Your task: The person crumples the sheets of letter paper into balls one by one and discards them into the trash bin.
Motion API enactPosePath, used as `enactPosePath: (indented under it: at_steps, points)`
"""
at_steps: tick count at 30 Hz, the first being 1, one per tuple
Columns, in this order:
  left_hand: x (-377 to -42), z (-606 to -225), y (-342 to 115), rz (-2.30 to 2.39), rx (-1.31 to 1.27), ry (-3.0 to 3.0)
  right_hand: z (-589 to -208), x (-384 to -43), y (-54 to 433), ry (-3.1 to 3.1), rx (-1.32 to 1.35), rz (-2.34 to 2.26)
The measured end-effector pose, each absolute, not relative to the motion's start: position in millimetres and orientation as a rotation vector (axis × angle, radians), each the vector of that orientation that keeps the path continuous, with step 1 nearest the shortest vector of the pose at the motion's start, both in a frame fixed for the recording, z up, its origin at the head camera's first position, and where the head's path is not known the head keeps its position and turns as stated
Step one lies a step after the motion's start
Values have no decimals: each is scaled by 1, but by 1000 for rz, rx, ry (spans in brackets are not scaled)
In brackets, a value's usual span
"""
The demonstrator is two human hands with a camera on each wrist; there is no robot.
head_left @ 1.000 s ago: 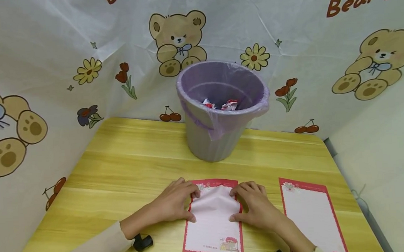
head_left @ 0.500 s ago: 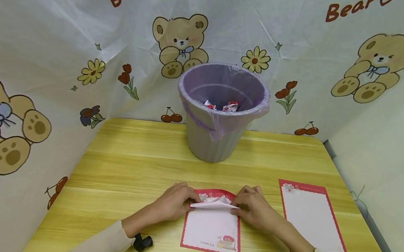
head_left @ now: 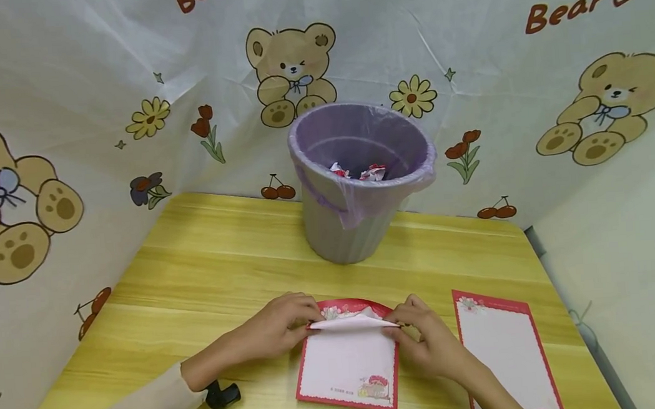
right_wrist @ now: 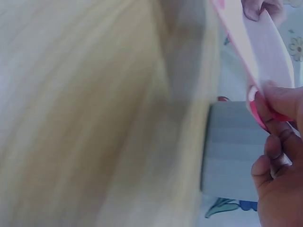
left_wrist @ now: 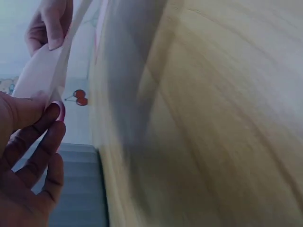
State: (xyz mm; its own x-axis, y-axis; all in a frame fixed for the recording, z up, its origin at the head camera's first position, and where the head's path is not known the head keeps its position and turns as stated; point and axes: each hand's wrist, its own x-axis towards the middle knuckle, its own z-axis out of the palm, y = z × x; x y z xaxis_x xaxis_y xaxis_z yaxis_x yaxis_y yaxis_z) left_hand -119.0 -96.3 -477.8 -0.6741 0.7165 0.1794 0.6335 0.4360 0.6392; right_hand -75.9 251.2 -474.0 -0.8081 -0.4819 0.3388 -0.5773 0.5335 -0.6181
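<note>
A sheet of white paper with a red border point(head_left: 348, 359) has a raised fold running across its upper part. My left hand point(head_left: 281, 325) pinches the left end of that fold between thumb and fingers, as the left wrist view also shows with the left hand point(left_wrist: 31, 137). At the fold's right end, my right hand point(head_left: 428, 339) pinches the paper. In the right wrist view the right hand point(right_wrist: 284, 137) has its thumb on the white face and fingers behind the paper point(right_wrist: 265, 52). The sheet looks lifted off the table there.
A second red-bordered sheet point(head_left: 505, 350) lies flat to the right on the wooden table point(head_left: 207, 255). Behind stands a grey bucket point(head_left: 343, 235) with a purple liner point(head_left: 356, 209) and crumpled paper point(head_left: 373, 173) inside. A bear-print cloth point(head_left: 211, 49) hangs behind and at the sides.
The sheet has gone from bulging between my hands to a raised crosswise fold pinched at both ends. Over the last half second, my right hand and the paper have shifted slightly right.
</note>
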Motion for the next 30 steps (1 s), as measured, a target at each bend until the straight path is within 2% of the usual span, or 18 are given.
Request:
enactPosePath:
  at_steps: [6, 15, 30]
  points:
    - [-113, -463, -95, 1287, 1252, 2575, -456, -70, 253, -2636, 809, 1203]
    - [-104, -453, -84, 1588, 1251, 2553, -446, -68, 253, -2453, 785, 1266]
    - [-105, -459, -70, 1717, 1256, 2506, -446, -72, 245, -2427, 812, 1165]
